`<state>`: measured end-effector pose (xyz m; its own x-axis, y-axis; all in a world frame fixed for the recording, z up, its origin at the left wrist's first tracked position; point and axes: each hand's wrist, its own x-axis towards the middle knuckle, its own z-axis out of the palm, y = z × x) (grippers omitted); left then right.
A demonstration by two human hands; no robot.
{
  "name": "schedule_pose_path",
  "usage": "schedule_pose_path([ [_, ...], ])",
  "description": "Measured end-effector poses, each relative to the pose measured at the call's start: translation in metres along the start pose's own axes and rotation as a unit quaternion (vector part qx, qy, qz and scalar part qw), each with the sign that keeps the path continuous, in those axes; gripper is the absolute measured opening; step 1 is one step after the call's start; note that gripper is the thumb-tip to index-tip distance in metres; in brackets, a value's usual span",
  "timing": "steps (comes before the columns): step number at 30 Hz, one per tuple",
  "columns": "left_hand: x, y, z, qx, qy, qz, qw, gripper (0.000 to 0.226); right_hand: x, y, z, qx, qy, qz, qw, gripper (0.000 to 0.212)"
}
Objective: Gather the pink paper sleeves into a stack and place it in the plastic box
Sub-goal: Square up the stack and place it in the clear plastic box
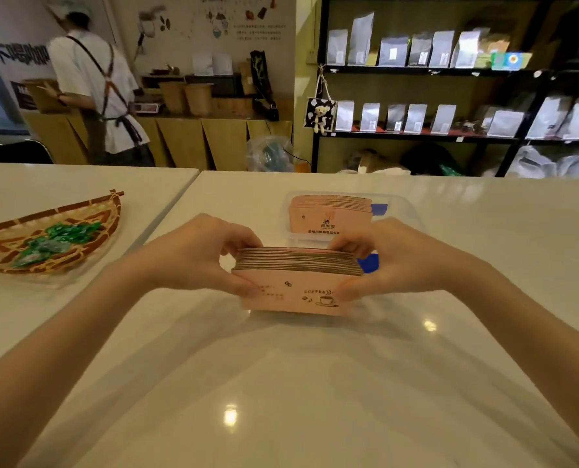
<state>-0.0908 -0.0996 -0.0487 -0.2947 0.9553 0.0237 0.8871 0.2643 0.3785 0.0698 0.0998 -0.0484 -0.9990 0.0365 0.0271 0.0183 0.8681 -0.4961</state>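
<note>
A thick stack of pink paper sleeves (298, 282) stands on its long edge on the white table, its coffee-cup print facing me. My left hand (200, 255) grips its left end and my right hand (389, 261) grips its right end. Just behind it sits a clear plastic box (403, 211) with blue clips. Another stack of pink sleeves (328, 214) leans upright inside that box.
A woven bamboo tray (89, 211) with several green-wrapped candies lies at the left on a second white table (62, 177). A seam runs between the two tables. A person in an apron (95, 89) stands at a far counter. Black shelves (450, 72) with bags line the back right.
</note>
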Motion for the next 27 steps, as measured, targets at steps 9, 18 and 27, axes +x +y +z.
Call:
schedule_pose_path([
  [9, 0.059, 0.017, -0.05, 0.02, 0.09, 0.052, 0.994, 0.042, 0.008, 0.006, -0.07, -0.007, 0.099, 0.006, 0.995, 0.039],
  [18, 0.118, -0.009, -0.032, 0.022, 0.084, 0.033, 0.996, 0.049, 0.036, 0.048, -0.07, 0.001, 0.093, 0.072, 0.993, 0.037],
  [27, 0.136, -0.015, -0.007, 0.101, -0.014, 0.016, 0.995, 0.041, 0.054, 0.066, -0.05, -0.04, -0.017, 0.136, 0.99, 0.054],
])
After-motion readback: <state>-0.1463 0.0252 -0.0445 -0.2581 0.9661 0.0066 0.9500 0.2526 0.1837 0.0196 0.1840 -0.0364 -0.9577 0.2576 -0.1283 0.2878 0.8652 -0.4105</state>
